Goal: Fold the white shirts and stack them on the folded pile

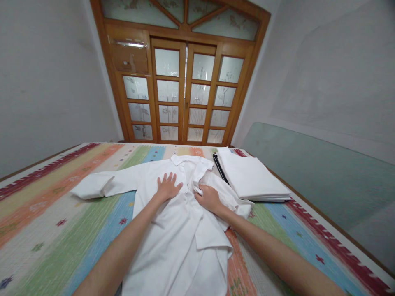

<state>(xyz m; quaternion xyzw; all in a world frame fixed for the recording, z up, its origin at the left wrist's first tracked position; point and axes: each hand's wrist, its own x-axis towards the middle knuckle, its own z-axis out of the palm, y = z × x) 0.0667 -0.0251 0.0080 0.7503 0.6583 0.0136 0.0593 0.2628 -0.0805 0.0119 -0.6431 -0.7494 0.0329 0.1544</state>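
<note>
The white shirt [182, 238] lies front up on the striped mat [61, 213], collar far. The left hand [168, 187] presses open and flat on its chest. The right hand [209, 198] is closed on bunched sleeve cloth beside the placket. Folding the right side inward seems the step in hand, and it calls for laying that cloth smooth. A folded white stack [249, 174] sits far right.

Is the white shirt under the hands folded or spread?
Partly folded: one sleeve lies stretched flat, the other is bunched over the front in the right hand; the left hand presses the white shirt.
</note>
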